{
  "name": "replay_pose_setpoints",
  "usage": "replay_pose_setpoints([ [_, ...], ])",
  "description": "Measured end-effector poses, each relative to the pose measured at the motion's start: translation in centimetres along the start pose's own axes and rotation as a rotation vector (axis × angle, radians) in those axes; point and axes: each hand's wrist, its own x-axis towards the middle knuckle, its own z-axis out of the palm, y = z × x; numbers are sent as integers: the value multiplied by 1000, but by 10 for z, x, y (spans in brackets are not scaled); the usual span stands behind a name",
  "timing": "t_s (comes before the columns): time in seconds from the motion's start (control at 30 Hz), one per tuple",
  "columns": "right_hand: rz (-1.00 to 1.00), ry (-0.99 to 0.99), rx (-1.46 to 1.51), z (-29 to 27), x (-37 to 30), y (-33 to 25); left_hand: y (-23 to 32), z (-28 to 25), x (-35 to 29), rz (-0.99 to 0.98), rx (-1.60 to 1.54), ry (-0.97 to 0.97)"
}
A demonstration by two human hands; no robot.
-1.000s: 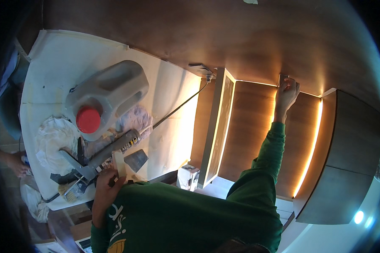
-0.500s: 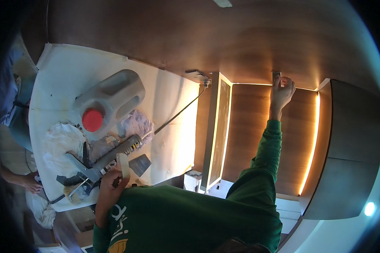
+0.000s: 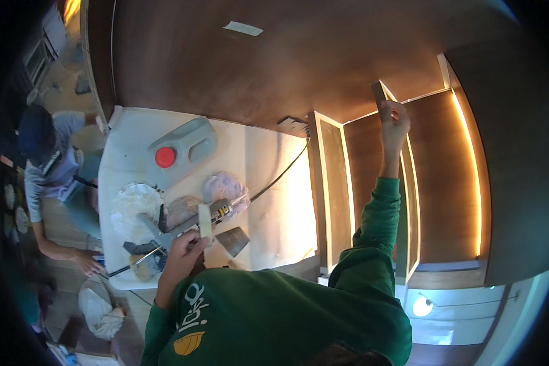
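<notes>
My left hand [image 3: 182,259], at the lower left by the board's front edge, is closed on a tape roll [image 3: 205,222], pale and seen edge-on. Just beyond it a caulking gun [image 3: 192,224] lies on a white board, beside a dark flat scraper-like piece [image 3: 233,241]. Reaching far to the right, my right hand [image 3: 395,121] has its fingers curled together at the end of an upright divider panel [image 3: 412,207]. What its fingertips hold, if anything, is hidden.
The white board [image 3: 274,183] carries a grey jug [image 3: 192,146] with a red cap, crumpled plastic [image 3: 229,188] and a brush [image 3: 141,268]. A brown panel [image 3: 274,67] bears a pale tape strip [image 3: 243,28]. A co-worker [image 3: 55,158] crouches at left.
The view has shifted, bringing the co-worker and tape strip further in. The divider near my right hand shows more clearly. My left hand keeps the tape roll.
</notes>
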Motion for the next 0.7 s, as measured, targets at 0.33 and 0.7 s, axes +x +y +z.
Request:
replay_pose_setpoints([
  [0.33,-345,-187,-1369,40,-25,31,57,13,-43,178,205,57],
  [0.7,-295,-391,-1647,81,4,37,11,22,-98,84,18,199],
])
